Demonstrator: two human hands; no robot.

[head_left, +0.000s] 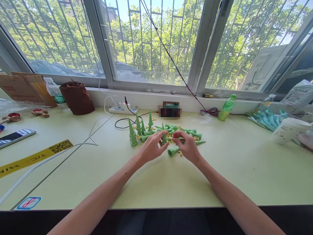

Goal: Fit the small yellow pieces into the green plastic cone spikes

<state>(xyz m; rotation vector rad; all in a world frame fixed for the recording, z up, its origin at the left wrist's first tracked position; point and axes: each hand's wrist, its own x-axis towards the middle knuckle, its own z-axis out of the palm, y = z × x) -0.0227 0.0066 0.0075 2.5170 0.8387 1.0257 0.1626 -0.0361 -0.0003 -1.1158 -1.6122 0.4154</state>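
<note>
My left hand [154, 143] is closed around a green plastic plant watering spike [164, 138], which stands point up. Close to its right side is my right hand [187, 145], thumb and fingers pinched together; whatever they grip is too small or hidden to name. Below the hands a green spike [173, 151] lies on its side, its open round end facing me and its tip pointing right. Several finished-looking spikes [132, 133] stand upright to the left, with yellow pieces in their sides. Behind my hands is a pile of green spikes [193, 132] mixed with small yellow valves.
A power strip [124, 107] with white and black cables sits by the window sill. To the right are a green bottle [227, 107] and a white cup [290, 130]. Leftward lie a brown pouch [77, 98], a phone [17, 137] and yellow tape [36, 156].
</note>
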